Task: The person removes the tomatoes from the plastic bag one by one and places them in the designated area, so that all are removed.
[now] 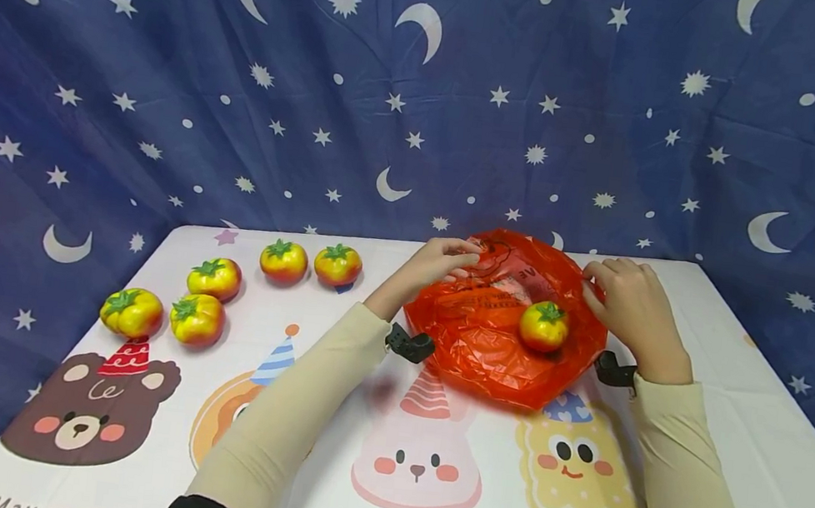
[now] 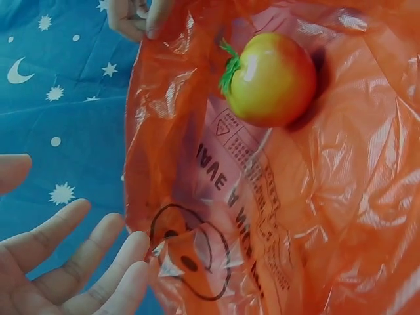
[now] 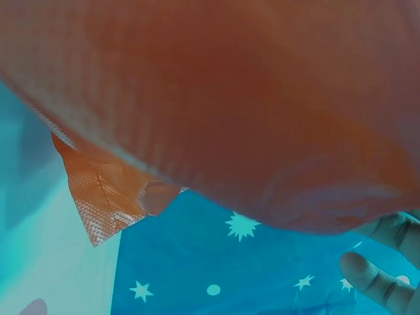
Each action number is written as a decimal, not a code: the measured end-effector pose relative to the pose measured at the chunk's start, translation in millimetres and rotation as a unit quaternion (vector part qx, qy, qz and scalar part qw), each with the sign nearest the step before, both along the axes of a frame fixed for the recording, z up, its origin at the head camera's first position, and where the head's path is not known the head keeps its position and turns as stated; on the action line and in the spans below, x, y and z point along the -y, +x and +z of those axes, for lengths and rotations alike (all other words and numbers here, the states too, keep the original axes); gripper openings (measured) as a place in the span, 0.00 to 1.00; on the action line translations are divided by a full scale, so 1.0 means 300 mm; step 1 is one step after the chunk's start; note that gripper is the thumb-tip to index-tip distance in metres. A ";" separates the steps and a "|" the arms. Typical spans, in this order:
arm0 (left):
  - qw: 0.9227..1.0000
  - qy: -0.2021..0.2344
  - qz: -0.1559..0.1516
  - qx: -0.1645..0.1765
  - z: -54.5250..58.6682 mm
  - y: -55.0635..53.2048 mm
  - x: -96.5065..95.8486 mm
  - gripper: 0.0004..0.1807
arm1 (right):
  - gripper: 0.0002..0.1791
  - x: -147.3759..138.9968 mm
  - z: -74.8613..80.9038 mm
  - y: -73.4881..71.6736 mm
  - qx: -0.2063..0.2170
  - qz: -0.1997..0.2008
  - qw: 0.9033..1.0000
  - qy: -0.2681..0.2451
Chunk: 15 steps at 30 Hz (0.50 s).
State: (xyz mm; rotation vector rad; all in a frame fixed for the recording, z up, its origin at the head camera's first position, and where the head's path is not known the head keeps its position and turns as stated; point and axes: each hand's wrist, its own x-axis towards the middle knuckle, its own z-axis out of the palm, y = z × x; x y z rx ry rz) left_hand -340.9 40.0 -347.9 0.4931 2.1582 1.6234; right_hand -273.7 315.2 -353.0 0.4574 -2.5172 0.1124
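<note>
A red plastic bag [image 1: 479, 354] lies spread wide on the table, its mouth facing up. One yellow-and-red tomato [image 1: 543, 326] with a green leafy top rests inside it; the same tomato [image 2: 272, 79] appears large in the left wrist view. My left hand [image 1: 442, 265] is at the bag's left edge, fingers loosely extended; in the left wrist view its fingertips touch or nearly touch the rim. At the opposite side my right hand [image 1: 631, 305] pinches the rim with bent fingers. The bag [image 3: 249, 118] hides much of the right wrist view, including most of that hand.
Several more tomatoes [image 1: 197, 320] stand in a loose group on the left of the table. The white tablecloth [image 1: 323, 462] carries printed cartoon animals. Behind the table hangs a blue curtain [image 1: 467, 127] with moons and stars.
</note>
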 end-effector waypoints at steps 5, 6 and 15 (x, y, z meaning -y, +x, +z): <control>1.000 -0.006 -0.004 0.015 -0.009 -0.005 -0.037 0.23 | 0.10 -0.001 0.000 0.001 0.001 0.000 1.000 0.000; 1.000 -0.009 -0.006 0.018 -0.012 -0.006 -0.045 0.24 | 0.10 -0.001 -0.001 0.002 0.001 0.000 1.000 0.000; 0.998 -0.011 -0.022 0.056 -0.035 -0.013 -0.122 0.24 | 0.10 -0.003 0.000 0.002 0.001 -0.002 1.000 -0.001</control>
